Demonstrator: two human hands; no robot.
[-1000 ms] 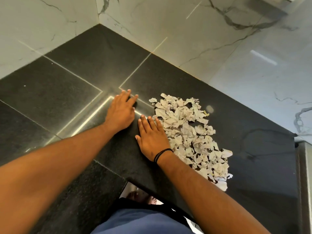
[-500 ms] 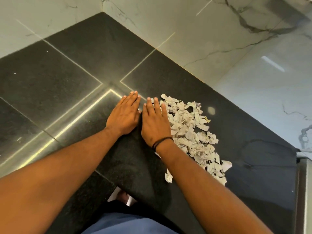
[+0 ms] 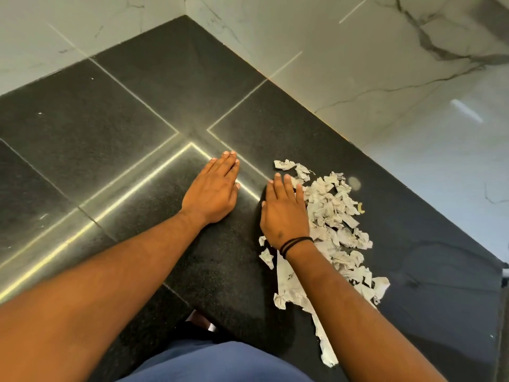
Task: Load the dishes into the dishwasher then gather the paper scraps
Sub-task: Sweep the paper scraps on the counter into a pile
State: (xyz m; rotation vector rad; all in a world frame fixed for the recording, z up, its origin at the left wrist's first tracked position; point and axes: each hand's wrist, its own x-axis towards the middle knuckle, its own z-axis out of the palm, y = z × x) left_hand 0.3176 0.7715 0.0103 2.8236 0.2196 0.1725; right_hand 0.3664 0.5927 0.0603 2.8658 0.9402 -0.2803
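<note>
The paper scraps (image 3: 333,216) are spread in a loose pile right of centre in the frame, on the dark countertop (image 3: 110,128). The right hand (image 3: 283,213) is laid flat, fingers straight and together, its outer edge touching the left margin of the pile — nothing is gripped. The left hand (image 3: 213,191) is laid flat at frame centre, fingers straight, apart from the scraps — nothing is held. A black band (image 3: 296,244) is worn on the right wrist.

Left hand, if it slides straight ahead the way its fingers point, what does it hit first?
Probably nothing close: ahead of the left hand lies bare black countertop, then the marble wall. The paper scraps sit off to its right.
</note>
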